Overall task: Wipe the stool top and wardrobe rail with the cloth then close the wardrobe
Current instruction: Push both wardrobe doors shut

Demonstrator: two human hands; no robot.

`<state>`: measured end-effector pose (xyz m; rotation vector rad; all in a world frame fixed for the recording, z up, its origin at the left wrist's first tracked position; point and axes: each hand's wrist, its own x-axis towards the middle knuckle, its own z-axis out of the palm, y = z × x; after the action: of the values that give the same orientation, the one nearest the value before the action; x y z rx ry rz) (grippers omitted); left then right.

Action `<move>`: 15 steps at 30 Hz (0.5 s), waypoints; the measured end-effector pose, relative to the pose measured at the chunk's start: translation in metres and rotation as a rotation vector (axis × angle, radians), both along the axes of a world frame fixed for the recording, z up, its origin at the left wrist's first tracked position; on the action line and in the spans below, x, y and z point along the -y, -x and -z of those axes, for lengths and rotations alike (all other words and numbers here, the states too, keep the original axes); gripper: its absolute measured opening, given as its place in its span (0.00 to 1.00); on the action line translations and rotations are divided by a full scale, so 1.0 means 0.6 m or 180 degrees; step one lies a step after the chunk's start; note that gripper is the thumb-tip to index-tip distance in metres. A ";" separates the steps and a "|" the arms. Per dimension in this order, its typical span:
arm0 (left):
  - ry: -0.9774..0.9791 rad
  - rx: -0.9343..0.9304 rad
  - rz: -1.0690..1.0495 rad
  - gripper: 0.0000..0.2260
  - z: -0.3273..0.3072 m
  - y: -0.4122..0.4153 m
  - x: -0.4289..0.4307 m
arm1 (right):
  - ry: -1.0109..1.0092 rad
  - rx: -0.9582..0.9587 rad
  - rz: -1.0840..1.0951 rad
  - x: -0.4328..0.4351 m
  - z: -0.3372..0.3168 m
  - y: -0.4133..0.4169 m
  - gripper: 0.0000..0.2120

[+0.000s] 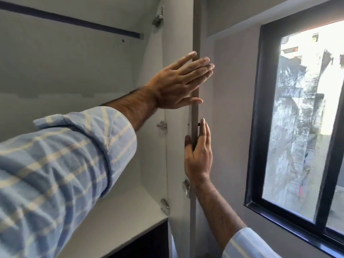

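The wardrobe stands open, and its door (177,146) faces me edge-on with the grey edge running top to bottom. My left hand (176,82) lies flat across that edge at head height, fingers straight and holding nothing. Lower down, my right hand (198,157) grips the door edge, thumb on the white inner face and fingers on the outer side. The dark blue wardrobe rail (74,20) runs across the upper left of the cabinet. Neither the cloth nor the stool is in view.
Metal hinges (162,125) sit along the door's inner side, and a round lock fitting (186,186) is near my right wrist. A white shelf (121,220) lies inside the wardrobe below. A black-framed window (258,127) fills the wall to the right.
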<state>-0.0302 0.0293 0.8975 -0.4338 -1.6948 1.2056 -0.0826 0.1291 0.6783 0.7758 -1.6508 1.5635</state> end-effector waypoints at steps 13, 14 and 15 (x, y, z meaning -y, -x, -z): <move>-0.0741 -0.0283 -0.1495 0.35 0.039 -0.225 0.256 | -0.1021 -0.0312 -0.1334 0.262 -0.010 -0.128 0.54; -0.0812 -0.0284 -0.1577 0.34 0.042 -0.225 0.267 | -0.0995 -0.0326 -0.1346 0.282 -0.011 -0.127 0.52; -0.0880 -0.0306 -0.1664 0.34 0.045 -0.224 0.278 | -0.0948 -0.0365 -0.1411 0.301 -0.012 -0.122 0.48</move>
<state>0.1041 -0.1377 0.8703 0.2505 -1.9173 1.2998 -0.0091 -0.0515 0.6853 1.4417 -1.7262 1.5378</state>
